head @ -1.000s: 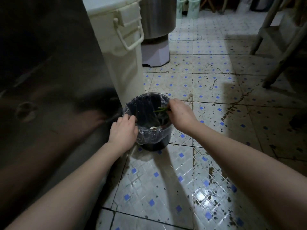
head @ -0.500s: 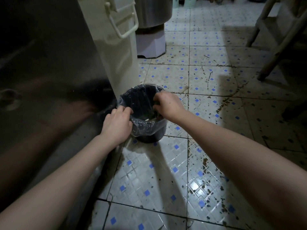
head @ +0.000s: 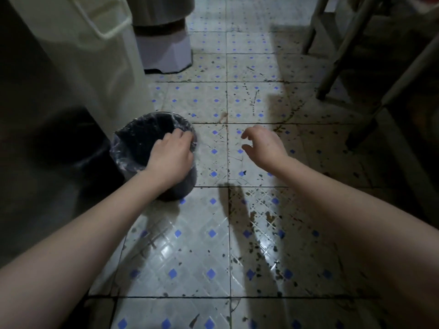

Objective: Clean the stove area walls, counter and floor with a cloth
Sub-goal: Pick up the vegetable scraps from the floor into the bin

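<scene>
The tiled floor (head: 202, 257) is speckled with dark grime, so the floor-wiping looks undone. The left hand (head: 171, 153) grips the rim of 1 small lined bin (head: 142, 131); the right hand (head: 263, 146) hovers loosely curled, holding nothing. No cloth is in view.

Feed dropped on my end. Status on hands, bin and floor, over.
Left hand grips lined bin at its rim. Right hand empty, loosely curled above floor tiles. No cloth in view. Dark stains on tiles; cream container beside bin.
</scene>
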Motion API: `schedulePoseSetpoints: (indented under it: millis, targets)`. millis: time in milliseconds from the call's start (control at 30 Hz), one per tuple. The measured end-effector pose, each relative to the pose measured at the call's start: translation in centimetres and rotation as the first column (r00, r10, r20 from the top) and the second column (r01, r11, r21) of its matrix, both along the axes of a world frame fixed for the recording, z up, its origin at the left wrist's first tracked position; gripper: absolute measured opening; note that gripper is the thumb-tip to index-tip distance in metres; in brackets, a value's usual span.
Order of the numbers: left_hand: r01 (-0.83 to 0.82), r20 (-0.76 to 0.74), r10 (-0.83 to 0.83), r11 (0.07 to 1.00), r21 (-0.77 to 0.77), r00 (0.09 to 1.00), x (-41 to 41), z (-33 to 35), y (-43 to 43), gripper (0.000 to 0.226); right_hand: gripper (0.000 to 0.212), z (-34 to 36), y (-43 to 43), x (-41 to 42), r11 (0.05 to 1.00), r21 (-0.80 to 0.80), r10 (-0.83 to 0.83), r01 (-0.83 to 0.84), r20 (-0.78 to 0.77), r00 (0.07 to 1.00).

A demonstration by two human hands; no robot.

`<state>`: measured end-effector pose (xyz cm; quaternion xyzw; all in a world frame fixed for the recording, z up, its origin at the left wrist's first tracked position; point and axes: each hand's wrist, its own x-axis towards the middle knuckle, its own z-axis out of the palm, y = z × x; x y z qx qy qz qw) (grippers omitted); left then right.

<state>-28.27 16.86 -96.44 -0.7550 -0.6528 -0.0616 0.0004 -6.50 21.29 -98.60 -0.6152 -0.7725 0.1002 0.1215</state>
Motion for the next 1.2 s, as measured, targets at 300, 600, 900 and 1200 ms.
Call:
schedulePoseSetpoints:
  millis: [300, 600, 900, 1200]
  targets:
    - [0.197, -0.032, -0.198, 0.98, -0.029, 0.98, 4.5, -2.8, 2.3, 0.037, 0.029, -3.9, -1.0, 5.3, 0.99, -0.085, -0.104, 0.11, 0.065, 0.992]
    - [0.277, 0.028, -0.276, 0.954, -0.112, 0.961, 6.5, -8.0, 3.2, 0.032, 0.027, -7.8, -1.1, 6.5, 0.981, -0.096, -0.166, 0.171, 0.06, 0.984]
    - [0.242, 0.082, -0.229, 0.936, -0.254, 0.97, 6.8, -13.4, 3.6, 0.033, 0.026, -12.1, -0.7, 6.0, 0.982, -0.17, -0.073, 0.086, 0.083, 0.994]
    - [0.179, 0.021, -0.184, 0.921, -0.346, 0.983, 5.8, -18.4, 3.6, 0.033, 0.019, -15.8, 0.5, 4.6, 0.972, -0.219, -0.078, 0.085, 0.04, 0.996]
